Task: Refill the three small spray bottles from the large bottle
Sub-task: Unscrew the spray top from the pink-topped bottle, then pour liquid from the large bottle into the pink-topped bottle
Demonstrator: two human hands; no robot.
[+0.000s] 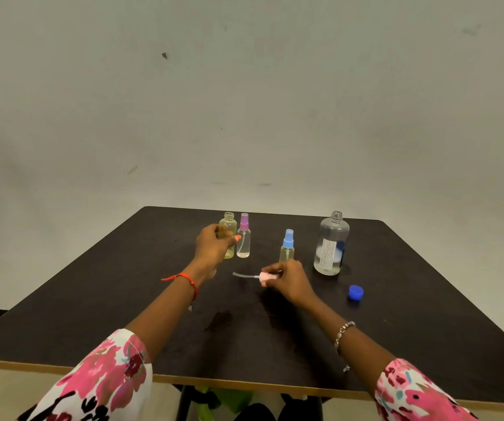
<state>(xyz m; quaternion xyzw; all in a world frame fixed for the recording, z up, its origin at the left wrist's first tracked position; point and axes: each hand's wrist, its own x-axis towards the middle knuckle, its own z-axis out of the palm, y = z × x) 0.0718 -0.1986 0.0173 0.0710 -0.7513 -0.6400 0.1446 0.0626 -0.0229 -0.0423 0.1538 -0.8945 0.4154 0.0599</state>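
Observation:
My left hand [214,244] grips a small yellowish bottle [229,223] that stands uncapped on the dark table [92,299]. Right beside it stands a clear small bottle with a purple spray top [243,238]. My right hand [290,281] pinches a pink spray top [267,277] whose thin tube points left, low over the table. Behind that hand stands a small bottle with a blue spray top [287,246]. The large clear bottle [331,244], labelled and uncapped, stands at the right.
A blue screw cap [355,292] lies on the table to the right of my right hand, in front of the large bottle. A plain wall rises behind the table's far edge. The near edge runs under my forearms.

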